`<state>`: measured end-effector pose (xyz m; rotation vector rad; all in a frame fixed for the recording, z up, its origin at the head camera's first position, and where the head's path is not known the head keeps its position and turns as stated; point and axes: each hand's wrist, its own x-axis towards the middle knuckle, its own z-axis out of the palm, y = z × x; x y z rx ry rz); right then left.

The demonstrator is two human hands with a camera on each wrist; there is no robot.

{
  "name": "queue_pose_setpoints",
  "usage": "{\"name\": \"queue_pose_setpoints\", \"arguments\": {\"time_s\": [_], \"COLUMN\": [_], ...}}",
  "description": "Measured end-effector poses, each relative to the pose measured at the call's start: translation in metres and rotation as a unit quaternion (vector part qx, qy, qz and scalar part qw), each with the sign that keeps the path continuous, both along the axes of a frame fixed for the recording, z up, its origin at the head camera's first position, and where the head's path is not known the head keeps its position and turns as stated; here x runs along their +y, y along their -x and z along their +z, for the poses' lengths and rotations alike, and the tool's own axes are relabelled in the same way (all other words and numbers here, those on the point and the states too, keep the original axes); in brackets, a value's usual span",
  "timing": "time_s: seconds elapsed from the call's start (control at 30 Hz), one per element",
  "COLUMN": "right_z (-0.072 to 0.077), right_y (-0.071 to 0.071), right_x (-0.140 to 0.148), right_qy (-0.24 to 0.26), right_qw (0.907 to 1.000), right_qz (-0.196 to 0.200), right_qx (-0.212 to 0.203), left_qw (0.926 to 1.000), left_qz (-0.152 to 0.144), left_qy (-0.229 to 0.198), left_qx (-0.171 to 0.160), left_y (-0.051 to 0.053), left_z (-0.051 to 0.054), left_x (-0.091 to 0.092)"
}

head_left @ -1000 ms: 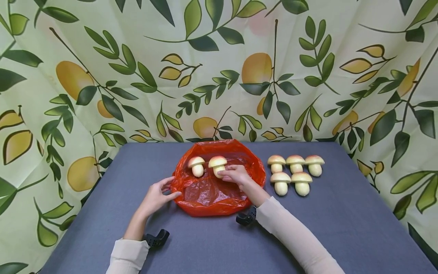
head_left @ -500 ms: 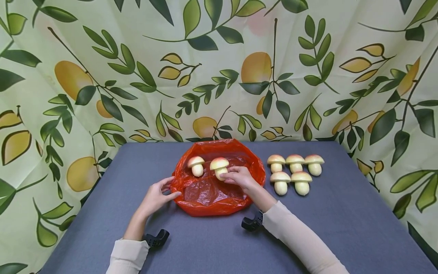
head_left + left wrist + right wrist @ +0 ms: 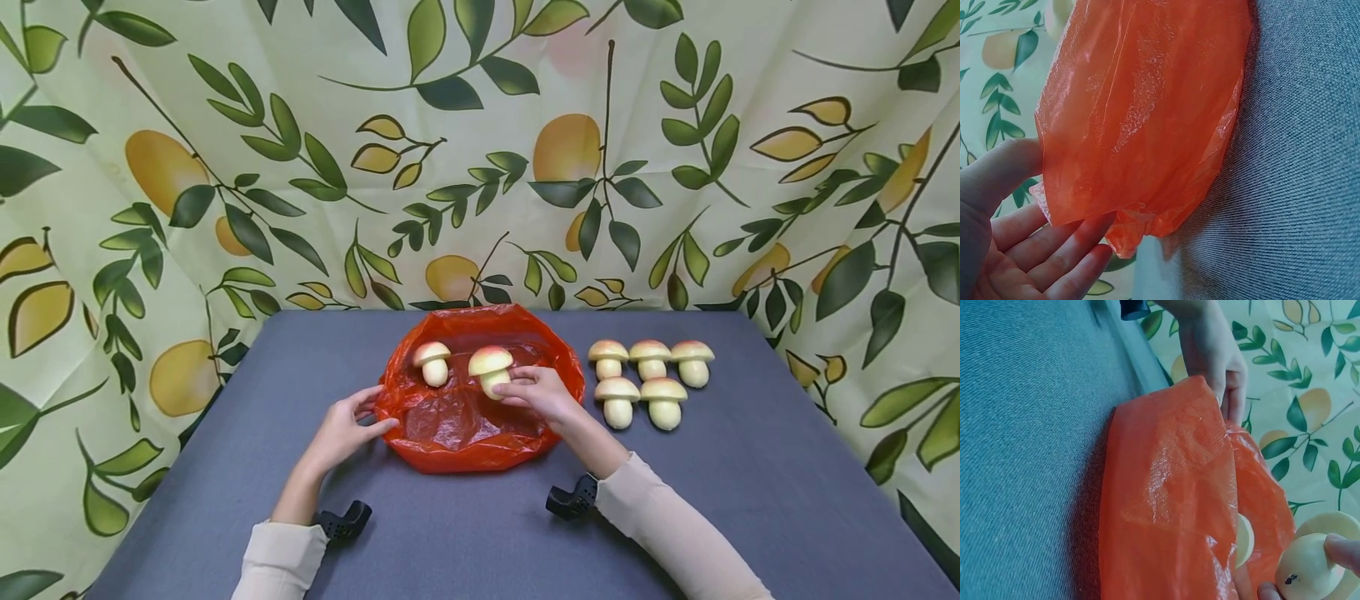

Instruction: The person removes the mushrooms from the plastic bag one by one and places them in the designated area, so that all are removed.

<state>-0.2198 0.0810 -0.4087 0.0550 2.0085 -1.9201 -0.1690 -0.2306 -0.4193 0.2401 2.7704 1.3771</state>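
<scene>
A red plastic bag [image 3: 457, 421] lies with its mouth spread on the table. My left hand [image 3: 347, 429] holds its left rim, the thumb at the edge and the fingers outside it. In the left wrist view the fingers [image 3: 1044, 250] pass partly behind the bag. My right hand [image 3: 546, 395] pinches a toy mushroom [image 3: 491, 361] by its pale stem over the bag's opening, with the cap up and tilted. In the right wrist view the held mushroom [image 3: 1304, 567] shows its stem end between thumb and fingers. Another mushroom [image 3: 432, 358] stands at the bag's far left.
Several more toy mushrooms [image 3: 648, 383] stand in two rows right of the bag. A grey cloth covers the table [image 3: 465, 533]. Behind it hangs a fruit-and-leaf patterned curtain [image 3: 480, 208]. Black camera mounts [image 3: 573, 498] sit at both wrists.
My right hand and its mushroom have drifted to the right over the bag, and the mushroom has tilted more. My left hand and the bag have stayed put.
</scene>
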Motion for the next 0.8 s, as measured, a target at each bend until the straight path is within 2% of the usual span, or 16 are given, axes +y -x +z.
{"name": "queue_pose_setpoints", "arguments": {"time_s": [0.23,0.43,0.8], "right_z": [0.004,0.008,0.009], "right_y": [-0.005,-0.009,-0.020], "right_x": [0.011,0.019,0.034], "right_qy": [-0.019,-0.039,-0.013], "right_qw": [0.9992,0.9981,0.9988], "right_qz": [0.022,0.025,0.016], "right_qx": [0.029,0.041,0.044], "left_qw": [1.0000,0.9999,1.0000], "left_qz": [-0.001,0.000,0.007], "left_qy": [0.003,0.004,0.000], "left_qx": [0.009,0.009,-0.001], "left_y": [0.001,0.000,0.001], "left_z": [-0.001,-0.001,-0.001], "left_x": [0.000,0.000,0.000]}}
